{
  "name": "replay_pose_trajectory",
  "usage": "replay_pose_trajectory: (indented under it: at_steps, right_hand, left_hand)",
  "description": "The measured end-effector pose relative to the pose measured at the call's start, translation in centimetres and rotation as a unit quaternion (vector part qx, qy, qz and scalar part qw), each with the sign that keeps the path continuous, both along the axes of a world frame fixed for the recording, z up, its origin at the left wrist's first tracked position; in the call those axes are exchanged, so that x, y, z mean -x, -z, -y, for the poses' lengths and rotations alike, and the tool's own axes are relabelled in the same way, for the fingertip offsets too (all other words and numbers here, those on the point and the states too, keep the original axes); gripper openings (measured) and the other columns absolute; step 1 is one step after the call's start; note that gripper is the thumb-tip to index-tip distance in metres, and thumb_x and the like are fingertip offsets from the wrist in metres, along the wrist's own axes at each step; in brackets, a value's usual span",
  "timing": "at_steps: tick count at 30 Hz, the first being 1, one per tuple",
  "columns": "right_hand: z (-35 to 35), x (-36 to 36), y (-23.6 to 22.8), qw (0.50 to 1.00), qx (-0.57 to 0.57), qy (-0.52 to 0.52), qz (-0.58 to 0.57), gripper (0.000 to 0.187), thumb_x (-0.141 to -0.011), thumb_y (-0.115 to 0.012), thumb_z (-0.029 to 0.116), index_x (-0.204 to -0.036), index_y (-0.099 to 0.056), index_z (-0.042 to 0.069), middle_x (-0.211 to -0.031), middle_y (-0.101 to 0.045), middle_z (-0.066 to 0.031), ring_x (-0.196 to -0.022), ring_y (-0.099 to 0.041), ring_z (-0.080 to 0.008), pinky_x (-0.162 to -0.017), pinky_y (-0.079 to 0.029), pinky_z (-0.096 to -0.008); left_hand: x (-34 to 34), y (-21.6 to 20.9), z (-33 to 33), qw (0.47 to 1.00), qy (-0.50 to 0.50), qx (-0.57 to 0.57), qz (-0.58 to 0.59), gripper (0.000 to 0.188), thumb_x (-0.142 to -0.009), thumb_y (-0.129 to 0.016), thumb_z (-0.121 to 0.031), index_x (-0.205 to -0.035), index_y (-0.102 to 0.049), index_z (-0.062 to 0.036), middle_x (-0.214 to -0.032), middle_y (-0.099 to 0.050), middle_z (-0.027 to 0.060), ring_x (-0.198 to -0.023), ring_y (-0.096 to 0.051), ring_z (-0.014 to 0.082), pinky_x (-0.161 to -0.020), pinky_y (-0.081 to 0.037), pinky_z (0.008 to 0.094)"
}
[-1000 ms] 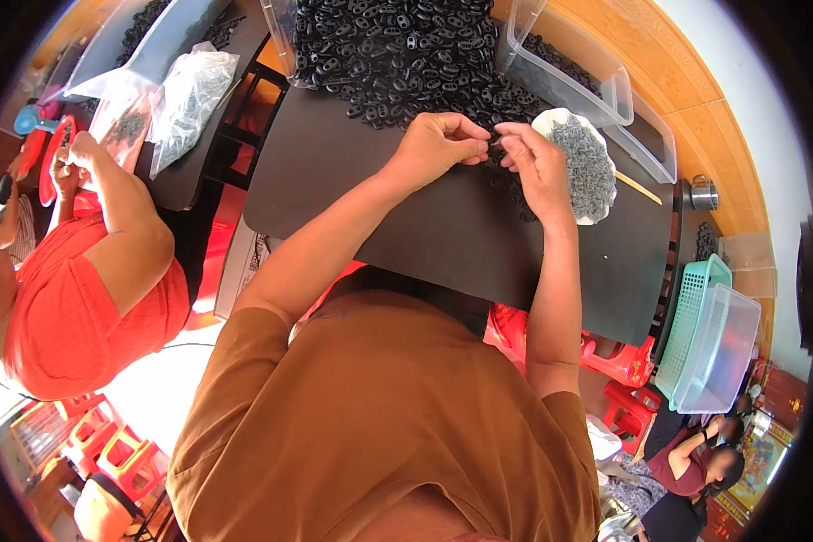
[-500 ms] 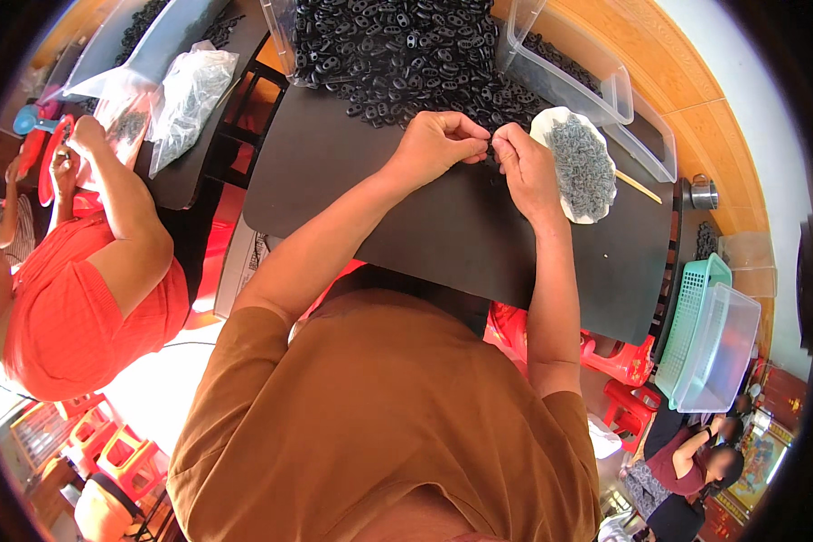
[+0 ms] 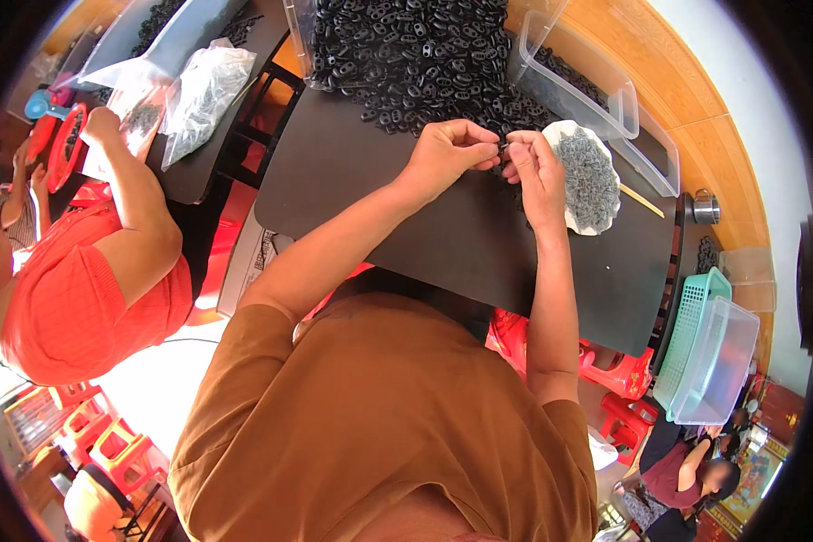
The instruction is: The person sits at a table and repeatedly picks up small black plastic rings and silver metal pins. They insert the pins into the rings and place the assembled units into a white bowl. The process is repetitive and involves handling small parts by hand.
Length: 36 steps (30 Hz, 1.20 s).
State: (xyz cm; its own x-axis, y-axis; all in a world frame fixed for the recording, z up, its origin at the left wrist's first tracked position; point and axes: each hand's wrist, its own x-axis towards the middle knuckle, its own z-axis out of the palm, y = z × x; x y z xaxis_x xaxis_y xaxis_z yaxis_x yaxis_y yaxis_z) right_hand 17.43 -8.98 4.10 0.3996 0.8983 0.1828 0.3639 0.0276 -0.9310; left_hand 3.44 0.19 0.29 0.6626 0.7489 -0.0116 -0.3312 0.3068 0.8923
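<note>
Over the far part of the dark table (image 3: 361, 158), my left hand (image 3: 447, 161) and my right hand (image 3: 535, 170) meet fingertip to fingertip. A small black piece (image 3: 504, 143) shows between them, pinched by my left thumb and forefinger. My right thumb and fingers are also closed in a pinch; what they hold is too small and hidden to tell. Just beyond lies a big heap of black oval plastic pieces with two holes (image 3: 415, 54). Beside my right hand sits a white scalloped dish (image 3: 612, 210) full of small grey translucent parts (image 3: 584, 176).
Clear plastic bins (image 3: 596, 99) stand behind the dish, near a thin wooden stick (image 3: 641, 200). A metal cup (image 3: 705, 208), a green basket (image 3: 686, 334) and a clear tub (image 3: 718, 361) are at right. To the left, a person in red (image 3: 90, 280) works beside a plastic bag (image 3: 203, 99).
My fingertips have drawn slightly apart, and the right fingers are less curled. The whole view has shifted a little. The person in red has moved their arms.
</note>
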Motion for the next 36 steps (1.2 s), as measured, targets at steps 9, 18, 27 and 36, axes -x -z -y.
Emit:
replay_pose_trajectory:
  at_steps: [9,18,27,36]
  right_hand:
    - [0.8,0.8,2.0,0.996,0.042,-0.049,-0.054,0.005,-0.089,-0.067,0.006,-0.09,-0.064,0.003,-0.078,-0.066,-0.0002,-0.072,-0.064,-0.008,-0.062,-0.05,-0.0226]
    - [0.6,2.7,2.2,0.993,0.035,-0.114,0.027,0.007,-0.082,-0.071,-0.002,-0.085,-0.064,0.0,-0.076,-0.067,-0.0037,-0.066,-0.064,-0.0088,-0.06,-0.049,-0.0234]
    - [0.8,1.7,2.7,0.995,0.026,-0.099,0.011,0.009,-0.082,-0.072,0.0,-0.088,-0.065,0.001,-0.076,-0.066,-0.0027,-0.065,-0.062,-0.0072,-0.059,-0.048,-0.022]
    - [0.9,1.9,2.2,0.991,0.055,-0.098,-0.069,0.008,-0.085,-0.071,0.003,-0.092,-0.066,0.002,-0.079,-0.066,-0.0008,-0.071,-0.063,-0.0072,-0.063,-0.049,-0.0212]
  left_hand:
    - [5.3,-1.1,0.4,0.955,-0.055,-0.228,-0.182,0.015,-0.087,-0.069,-0.003,-0.101,-0.071,0.0018,-0.093,-0.071,0.0052,-0.08,-0.066,0.0106,-0.074,-0.054,0.0236]
    - [7.8,-2.5,-5.1,0.696,-0.162,-0.59,-0.374,0.018,-0.083,-0.072,-0.013,-0.1,-0.07,-0.0071,-0.095,-0.06,0.008,-0.097,-0.06,0.0288,-0.084,-0.05,0.038]
    - [7.6,-1.6,-5.0,0.699,-0.116,-0.602,-0.368,0.018,-0.08,-0.072,-0.008,-0.098,-0.07,-0.0063,-0.096,-0.065,0.0082,-0.097,-0.059,0.0289,-0.085,-0.049,0.0384]
    - [7.6,-3.6,-3.5,0.874,-0.065,-0.405,-0.26,0.02,-0.079,-0.069,0.002,-0.098,-0.069,-0.0021,-0.093,-0.068,0.0071,-0.086,-0.067,0.0196,-0.078,-0.054,0.031]
